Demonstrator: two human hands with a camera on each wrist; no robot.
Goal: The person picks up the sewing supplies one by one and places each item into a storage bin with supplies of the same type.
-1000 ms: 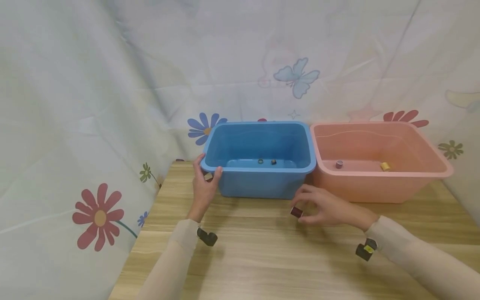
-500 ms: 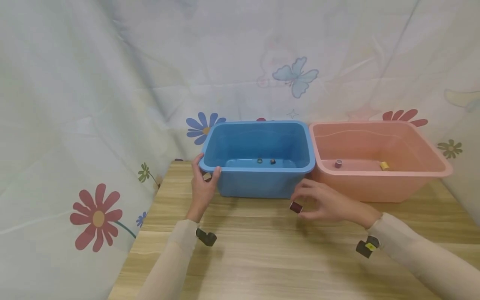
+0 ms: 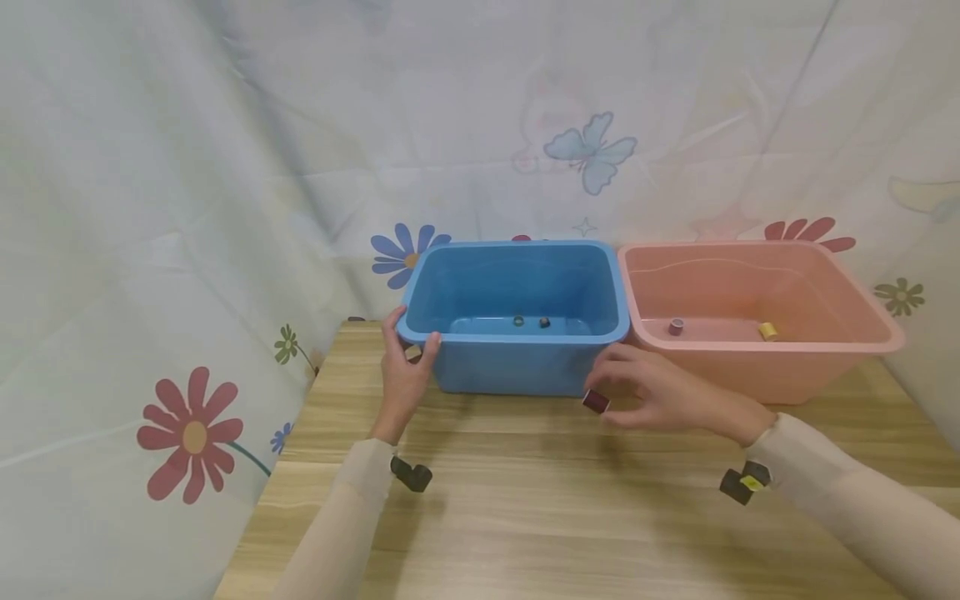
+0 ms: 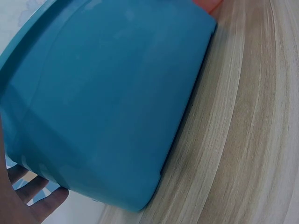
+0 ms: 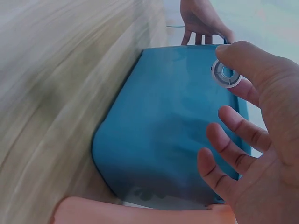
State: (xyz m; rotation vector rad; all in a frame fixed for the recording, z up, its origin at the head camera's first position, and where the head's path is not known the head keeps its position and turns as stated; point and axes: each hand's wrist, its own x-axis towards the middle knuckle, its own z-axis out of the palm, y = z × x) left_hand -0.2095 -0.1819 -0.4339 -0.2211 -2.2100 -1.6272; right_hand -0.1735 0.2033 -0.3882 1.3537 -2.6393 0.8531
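Between thumb and index finger, my right hand (image 3: pixel 663 392) pinches a dark maroon thread spool (image 3: pixel 596 402), held above the table before the blue bin's front right corner. The spool's white spoked end (image 5: pixel 226 73) faces the right wrist camera, and the other three fingers are spread apart. My left hand (image 3: pixel 405 375) grips the front left corner of the blue plastic bin (image 3: pixel 517 367), thumb on the front and fingers at the side. Inside that bin lie a small green ring-like piece (image 3: pixel 518 321) and a small dark piece (image 3: pixel 544 322), too small to identify.
A pink bin (image 3: pixel 750 371) stands against the blue one on the right. It holds a mauve spool (image 3: pixel 676 327) and a yellow spool (image 3: pixel 767 332). Both bins stand on a wood-grain table (image 3: pixel 525 500), with a flower-printed curtain (image 3: pixel 465 125) behind.
My right hand has risen slightly toward the blue bin's rim, carrying the maroon spool with it. The left hand keeps its hold on the bin's corner.
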